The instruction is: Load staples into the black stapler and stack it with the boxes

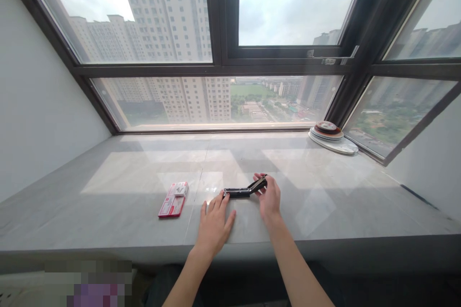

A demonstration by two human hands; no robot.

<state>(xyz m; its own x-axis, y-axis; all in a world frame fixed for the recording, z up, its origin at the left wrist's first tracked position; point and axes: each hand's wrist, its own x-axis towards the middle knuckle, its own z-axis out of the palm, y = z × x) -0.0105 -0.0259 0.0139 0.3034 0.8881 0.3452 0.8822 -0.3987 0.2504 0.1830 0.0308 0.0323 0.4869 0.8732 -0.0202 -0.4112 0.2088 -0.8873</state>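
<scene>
A black stapler (pixel 243 191) lies on the grey stone windowsill (pixel 118 201), its top arm hinged up at the right end. My right hand (pixel 270 196) is closed on that raised arm, fingers curled over its tip. Just below the stapler's left end, my left hand (pixel 215 220) rests flat on the sill with fingers stretched out, the fingertips touching the base of the stapler. A small red and white box (pixel 174 200) lies to the left of my left hand, apart from it.
A stack of round plates (pixel 331 136) sits at the back right corner of the sill by the window frame. Large windows run along the back; a white wall closes the left side. The sill's front edge runs just under my wrists.
</scene>
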